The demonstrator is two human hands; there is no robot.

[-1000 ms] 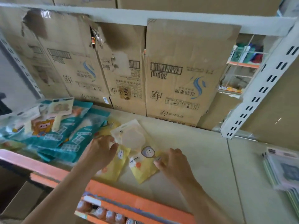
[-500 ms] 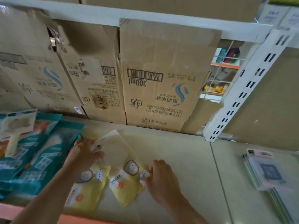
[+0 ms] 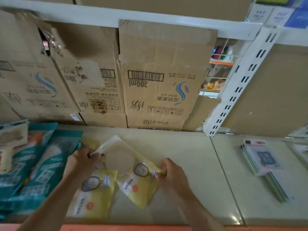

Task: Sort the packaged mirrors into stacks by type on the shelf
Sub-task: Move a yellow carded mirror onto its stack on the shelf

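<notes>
The yellow mirror pack (image 3: pixel 133 182) lies on the shelf (image 3: pixel 191 160) between my hands. Its long axis slants from the clear end, far and left, to the yellow end, near me. My left hand (image 3: pixel 81 162) pinches the clear top corner. My right hand (image 3: pixel 171 175), fingers curled, grips the right edge. A second yellow pack (image 3: pixel 96 195) lies just beside it on the left. Teal packs (image 3: pixel 41 165) crowd the left, a stack of flat packs (image 3: pixel 266 167) sits well apart to the right, and cardboard boxes (image 3: pixel 166 90) stand behind.

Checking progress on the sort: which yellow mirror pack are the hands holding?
The tilted yellow pack on the right: the left hand pinches its top corner, the right hand its side edge. The other yellow pack lies flat, ungripped.
</notes>
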